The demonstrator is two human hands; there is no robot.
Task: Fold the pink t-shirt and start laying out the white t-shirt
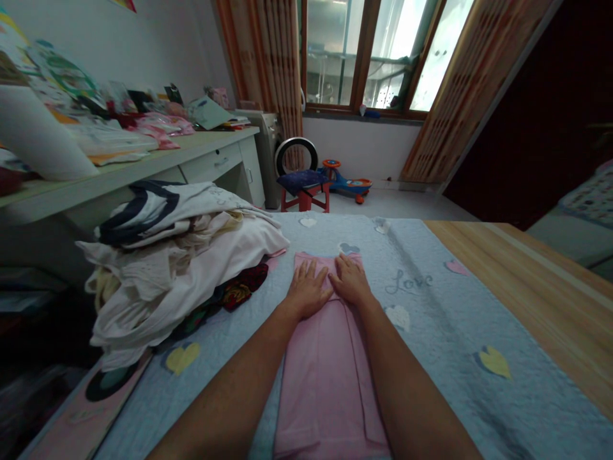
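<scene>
Brown-framed windows point(364, 57) stand far beyond our hands, and a light blue quilted bedspread with heart patches point(440, 345) lies beneath them. We rest our left hand point(309, 287) and right hand point(350, 278) palms down, fingers extended, just beside each other on the far end of a long, folded pink fabric garment point(323, 377); the rest of it runs back between our forearms. Left of our hands lies a heap of white, cream and navy clothes point(191, 268), with a cluttered white counter point(215, 144) behind it.
</scene>
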